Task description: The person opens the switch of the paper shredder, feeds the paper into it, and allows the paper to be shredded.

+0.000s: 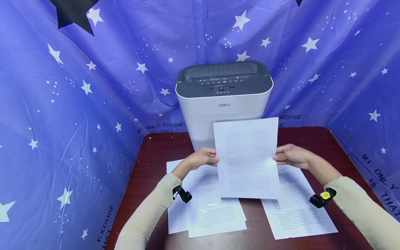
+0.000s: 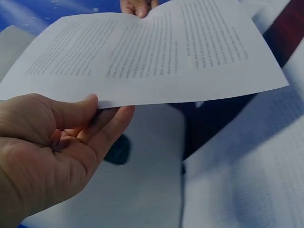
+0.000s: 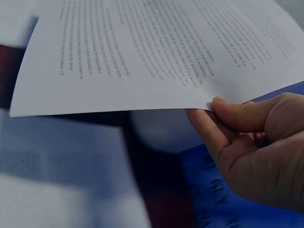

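A printed sheet of paper [image 1: 248, 159] is held up in front of the shredder, its text facing the head camera. My left hand [image 1: 203, 157] pinches its left edge, the thumb [image 2: 78, 110] on the printed face and the fingers behind. On the opposite edge my right hand [image 1: 292, 156] pinches the sheet between thumb [image 3: 242, 115] and fingers. The white and dark grey deli paper shredder [image 1: 225, 104] stands upright behind the sheet, which overlaps its lower front in the head view.
Overlapping printed sheets [image 1: 215, 215] lie on the dark red table [image 1: 150, 149] at the left, and more printed paper [image 1: 300, 208] lies at the right. A blue curtain with stars [image 1: 140, 45] surrounds the table at the back and sides.
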The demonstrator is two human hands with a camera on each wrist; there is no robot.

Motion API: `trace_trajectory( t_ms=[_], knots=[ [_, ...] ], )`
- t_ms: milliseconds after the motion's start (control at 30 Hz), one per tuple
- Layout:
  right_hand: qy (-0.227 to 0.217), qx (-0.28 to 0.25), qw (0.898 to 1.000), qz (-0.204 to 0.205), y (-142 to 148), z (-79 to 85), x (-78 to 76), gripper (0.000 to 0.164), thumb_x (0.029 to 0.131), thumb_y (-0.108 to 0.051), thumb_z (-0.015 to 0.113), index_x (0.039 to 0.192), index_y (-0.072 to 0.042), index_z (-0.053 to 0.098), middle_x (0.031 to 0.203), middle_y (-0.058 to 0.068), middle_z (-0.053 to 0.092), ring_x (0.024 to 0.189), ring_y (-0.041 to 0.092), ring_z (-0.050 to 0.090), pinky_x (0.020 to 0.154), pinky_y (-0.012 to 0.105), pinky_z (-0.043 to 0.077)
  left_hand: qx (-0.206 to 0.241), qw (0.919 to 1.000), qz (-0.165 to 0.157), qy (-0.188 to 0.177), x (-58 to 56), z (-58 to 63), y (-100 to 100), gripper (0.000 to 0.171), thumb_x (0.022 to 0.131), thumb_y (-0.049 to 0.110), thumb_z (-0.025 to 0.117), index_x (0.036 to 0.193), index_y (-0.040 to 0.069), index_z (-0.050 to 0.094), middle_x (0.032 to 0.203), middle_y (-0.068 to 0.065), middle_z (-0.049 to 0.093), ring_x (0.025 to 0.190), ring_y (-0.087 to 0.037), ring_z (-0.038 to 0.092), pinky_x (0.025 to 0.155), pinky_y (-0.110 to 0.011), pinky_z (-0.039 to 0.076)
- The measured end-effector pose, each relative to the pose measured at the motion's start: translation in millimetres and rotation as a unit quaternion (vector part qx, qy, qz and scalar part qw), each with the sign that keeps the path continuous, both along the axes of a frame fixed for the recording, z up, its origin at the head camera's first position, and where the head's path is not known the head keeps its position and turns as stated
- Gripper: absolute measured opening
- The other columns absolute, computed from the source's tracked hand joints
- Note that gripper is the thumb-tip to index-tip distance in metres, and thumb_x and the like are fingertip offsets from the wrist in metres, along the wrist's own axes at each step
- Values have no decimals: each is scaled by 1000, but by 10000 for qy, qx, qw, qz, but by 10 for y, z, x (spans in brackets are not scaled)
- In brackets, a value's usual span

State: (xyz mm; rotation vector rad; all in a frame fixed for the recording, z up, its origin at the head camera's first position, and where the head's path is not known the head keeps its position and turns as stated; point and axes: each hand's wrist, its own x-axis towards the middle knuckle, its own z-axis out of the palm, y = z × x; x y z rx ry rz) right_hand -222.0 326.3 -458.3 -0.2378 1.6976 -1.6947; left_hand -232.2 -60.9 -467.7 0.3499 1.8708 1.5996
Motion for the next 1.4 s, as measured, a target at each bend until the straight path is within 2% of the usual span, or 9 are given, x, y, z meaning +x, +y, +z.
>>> trace_trajectory(
  t_ms=[133,400,567,700,900,1033,1167,1300,1400],
  knots=[
    [502,372,9977,-255,-74,229,-82,31,101,1,58,107,-24,76,105,-10,77,100,4,71,89,23,60,62,9989,134,449,-57,132,-67,28,102,-6,53,127,-18,60,123,-34,66,98,-18,72,100,-46,57],
    [1365,496,9881,-502,-204,621,-134,28,100,2,59,116,-15,74,106,-8,77,100,5,71,88,24,60,86,9894,484,1369,-98,416,-143,23,101,-4,55,116,-18,66,116,-33,70,98,-23,74,96,-45,59],
    [1895,394,9780,-784,-299,904,-166,29,100,4,58,110,-18,75,101,-10,77,95,3,72,82,22,61,474,9765,979,1860,-153,741,-195,23,101,-5,57,118,-16,66,118,-34,68,98,-20,73,94,-40,61],
    [2110,-197,9719,-1024,-390,1112,-191,34,100,6,56,105,-20,76,101,-7,78,93,4,73,79,21,61,781,9631,1477,2112,-192,1052,-251,30,99,-5,58,128,-13,63,125,-32,66,94,-12,73,94,-39,61],
    [2346,-622,9592,-1449,-497,1443,-222,29,99,7,58,96,-13,78,91,-4,76,85,3,70,76,18,60,961,9547,1445,2417,-243,1445,-325,36,99,-10,55,135,-12,58,131,-33,63,92,-3,69,94,-30,60],
    [2437,-768,9515,-1715,-563,1688,-242,23,98,6,60,93,-8,77,87,-2,74,82,5,69,75,18,60,1304,9422,1758,2537,-283,1646,-337,37,99,-7,58,136,-11,58,129,-34,63,89,-3,69,87,-23,60],
    [2449,-1180,9453,-1805,-630,1910,-264,25,97,7,60,101,-9,79,94,1,78,85,7,73,74,20,61,1740,9273,2179,2496,-327,1796,-333,35,99,-3,60,134,-12,60,115,-20,74,87,-5,72,83,-24,61],
    [2433,-1687,9353,-1936,-692,2119,-313,23,94,11,62,102,-4,79,92,6,80,81,11,75,70,21,61,2095,9145,2388,2506,-384,1941,-332,34,99,-3,60,131,-14,60,98,0,77,85,-7,73,82,-25,62],
    [2519,-1857,9237,-2210,-749,2282,-366,19,91,12,66,98,0,79,87,8,80,75,13,75,66,23,62,2344,9032,2515,2570,-436,2076,-326,33,99,-4,60,130,-15,60,93,3,76,84,-9,73,81,-25,62]
  ],
)
